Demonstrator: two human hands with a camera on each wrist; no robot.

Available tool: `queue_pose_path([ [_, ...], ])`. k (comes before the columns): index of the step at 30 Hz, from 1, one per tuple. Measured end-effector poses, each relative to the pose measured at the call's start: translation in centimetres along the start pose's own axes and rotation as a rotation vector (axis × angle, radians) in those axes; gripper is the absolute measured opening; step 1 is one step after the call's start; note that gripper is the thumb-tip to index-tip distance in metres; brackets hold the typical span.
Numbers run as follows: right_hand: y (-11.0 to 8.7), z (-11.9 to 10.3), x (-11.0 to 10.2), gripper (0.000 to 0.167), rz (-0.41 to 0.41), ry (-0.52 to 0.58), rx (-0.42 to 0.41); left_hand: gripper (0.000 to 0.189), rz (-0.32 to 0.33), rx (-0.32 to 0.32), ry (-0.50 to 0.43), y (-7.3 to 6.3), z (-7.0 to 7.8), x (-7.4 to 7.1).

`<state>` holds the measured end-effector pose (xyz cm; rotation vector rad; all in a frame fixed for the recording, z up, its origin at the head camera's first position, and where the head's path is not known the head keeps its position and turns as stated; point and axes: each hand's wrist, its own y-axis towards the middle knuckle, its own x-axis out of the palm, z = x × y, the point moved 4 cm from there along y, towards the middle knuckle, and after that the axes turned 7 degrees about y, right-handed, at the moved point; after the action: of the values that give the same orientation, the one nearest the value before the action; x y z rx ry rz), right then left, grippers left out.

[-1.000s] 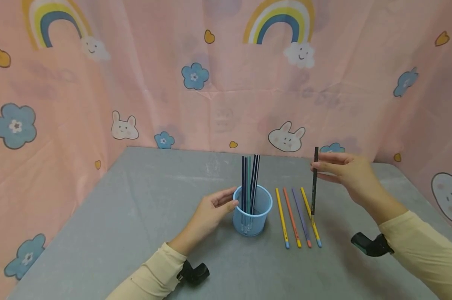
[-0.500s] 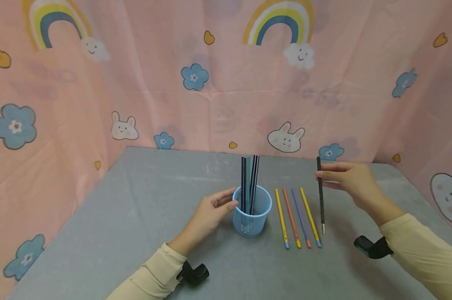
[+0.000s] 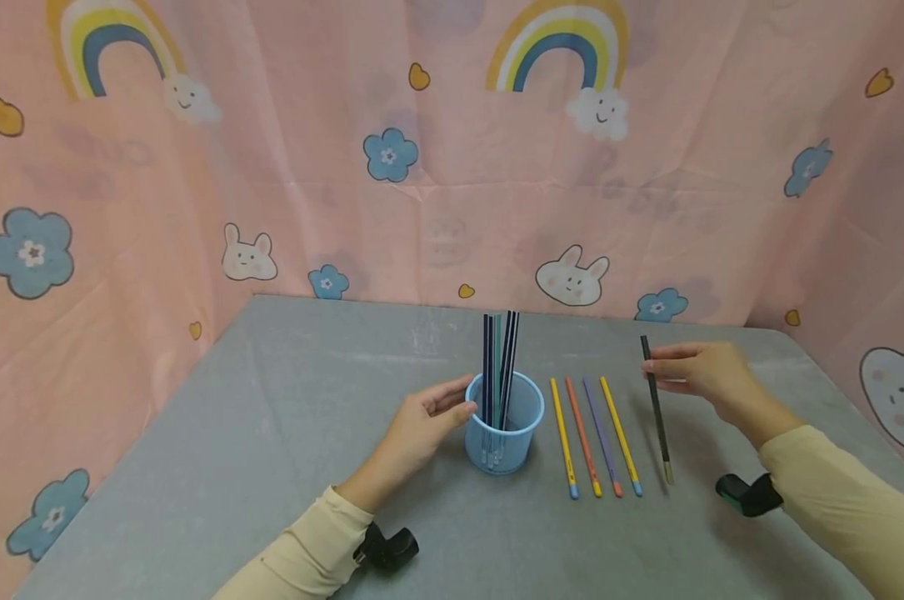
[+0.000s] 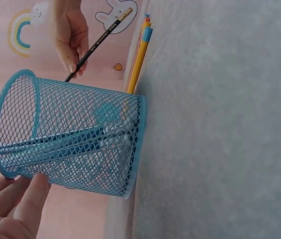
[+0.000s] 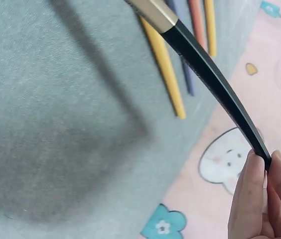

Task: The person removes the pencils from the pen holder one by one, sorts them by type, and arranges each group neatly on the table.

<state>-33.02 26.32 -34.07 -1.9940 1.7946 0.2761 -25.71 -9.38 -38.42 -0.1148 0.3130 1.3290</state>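
Head view, from where I stand: one black pencil (image 3: 658,421), slanted, right of the row; fingers of the right hand (image 3: 710,375) pinch it near its far end. Gold end close to the desk (image 3: 287,433); contact cannot be told. One blue cup (image 3: 522,446), upright, holding dark and teal sticks (image 3: 498,358); fingers of the left hand (image 3: 422,425) grip its left rim. Four loose pencils, left to right: left yellow (image 3: 563,438), orange (image 3: 583,437), purple (image 3: 602,437), right yellow (image 3: 621,437).

Risks, in my judgement: held at one end, the black pencil could swing and roll the right yellow; a tug on the rim could tip the cup.

Edges: far edge well beyond the row, by pink cloth (image 3: 422,217). Room: broad left of the cup and near the row; narrow between cup and left yellow.
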Motion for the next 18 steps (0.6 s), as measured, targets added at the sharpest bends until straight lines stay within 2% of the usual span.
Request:
queue_pose_path([
  [9, 1.0, 1.8, 0.0, 0.060, -0.037, 0.037, 0.088, 0.047, -0.010, 0.000, -0.001, 0.0, -0.2, 0.1],
  [18, 1.9, 3.3, 0.3, 0.060, -0.088, 0.008, 0.099, 0.046, 0.005, 0.016, -0.006, 0.1, -0.2, 0.1],
])
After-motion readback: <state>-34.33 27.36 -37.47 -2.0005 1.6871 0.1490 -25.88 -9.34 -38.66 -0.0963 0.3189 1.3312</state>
